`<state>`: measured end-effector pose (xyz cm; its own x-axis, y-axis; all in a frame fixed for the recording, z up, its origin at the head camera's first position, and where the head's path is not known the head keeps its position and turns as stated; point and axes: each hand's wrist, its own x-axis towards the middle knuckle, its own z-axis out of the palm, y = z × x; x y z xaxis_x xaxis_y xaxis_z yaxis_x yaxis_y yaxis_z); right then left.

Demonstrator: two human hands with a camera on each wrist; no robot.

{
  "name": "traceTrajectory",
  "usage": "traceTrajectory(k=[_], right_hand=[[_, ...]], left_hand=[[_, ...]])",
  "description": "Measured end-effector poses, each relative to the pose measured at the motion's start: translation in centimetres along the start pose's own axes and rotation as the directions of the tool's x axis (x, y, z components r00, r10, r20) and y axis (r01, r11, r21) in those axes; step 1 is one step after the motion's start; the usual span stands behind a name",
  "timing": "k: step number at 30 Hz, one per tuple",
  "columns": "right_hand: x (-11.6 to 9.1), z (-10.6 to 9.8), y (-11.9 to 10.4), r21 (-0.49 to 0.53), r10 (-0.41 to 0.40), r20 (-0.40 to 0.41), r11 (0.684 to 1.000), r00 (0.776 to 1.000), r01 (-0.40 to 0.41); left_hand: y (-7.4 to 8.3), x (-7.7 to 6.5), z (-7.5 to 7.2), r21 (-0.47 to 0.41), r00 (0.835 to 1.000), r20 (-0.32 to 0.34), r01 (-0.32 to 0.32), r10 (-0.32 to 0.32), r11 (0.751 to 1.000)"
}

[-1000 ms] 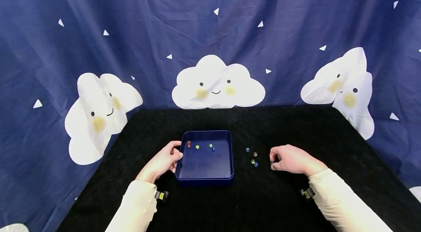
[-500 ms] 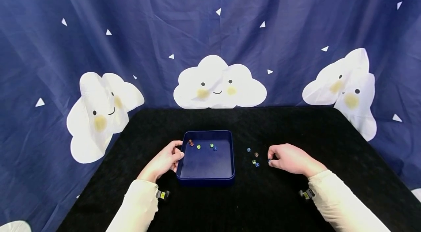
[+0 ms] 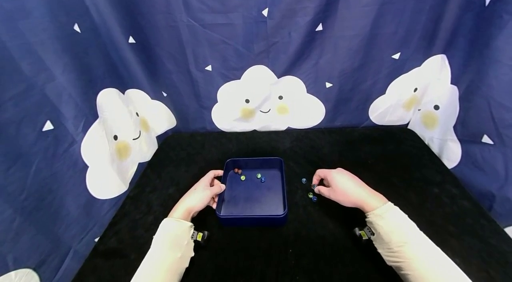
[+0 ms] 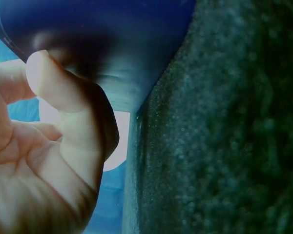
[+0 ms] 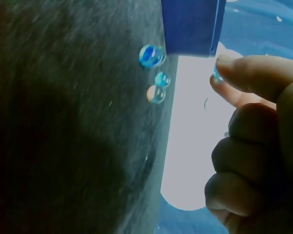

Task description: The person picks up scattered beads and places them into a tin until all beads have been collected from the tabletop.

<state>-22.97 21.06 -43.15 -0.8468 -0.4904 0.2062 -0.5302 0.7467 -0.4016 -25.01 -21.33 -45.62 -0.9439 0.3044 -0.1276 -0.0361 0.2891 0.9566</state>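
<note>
A navy square box [image 3: 251, 220] stands on the black cloth, holding several marbles, among them a reddish marble [image 3: 236, 170], a yellow-green marble [image 3: 242, 178] and a blue one [image 3: 262, 179]. My left hand [image 3: 202, 193] holds the box's left side, with its thumb [image 4: 44, 73] against the outer wall near the rim. My right hand [image 3: 343, 188] pinches a small blue marble [image 5: 218, 73] between thumb and index finger, raised over the cloth right of the box. The other right fingers are curled in. Below that hand in the right wrist view lies an orange-tinted marble [image 5: 156, 94].
Loose on the cloth between box and right hand are a blue marble [image 3: 304, 180], a green marble [image 3: 310, 195] and another blue marble [image 3: 314, 199]. Behind the black-covered table [image 3: 192, 144] hangs a blue curtain [image 3: 240, 20] with white clouds.
My right hand has lifted the blue marble off the cloth and carried it left toward the box. The reddish marbles in the box have rolled slightly; my left hand stays at the box.
</note>
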Motion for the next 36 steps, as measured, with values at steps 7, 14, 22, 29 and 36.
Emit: traceTrajectory(k=[7,14,22,29,36], right_hand=[[1.1,0.6,-1.3,0.048,0.029,-0.052,0.998,0.998,-0.027],[2.3,1.6,-2.5,0.249,0.104,-0.069,0.965,0.992,-0.084],[3.9,2.6,-4.2,0.334,0.103,-0.081,0.94,0.991,-0.07],[4.7,2.9,-5.3,0.31,0.051,-0.079,0.95,0.996,-0.024],[4.9,2.7,-5.9,0.306,0.026,-0.066,0.952,0.997,-0.005]], left_hand=[[0.0,-0.1,-0.1,0.006,1.0,-0.008,0.003,-0.003,1.0],[-0.1,-0.1,0.0,0.0,1.0,-0.007,0.007,-0.007,1.0],[0.0,0.0,0.0,-0.002,1.0,-0.017,0.006,-0.007,1.0],[0.0,0.1,0.0,0.007,1.0,-0.018,0.007,-0.007,1.0],[0.2,0.1,0.0,0.004,1.0,-0.017,0.008,-0.008,1.0]])
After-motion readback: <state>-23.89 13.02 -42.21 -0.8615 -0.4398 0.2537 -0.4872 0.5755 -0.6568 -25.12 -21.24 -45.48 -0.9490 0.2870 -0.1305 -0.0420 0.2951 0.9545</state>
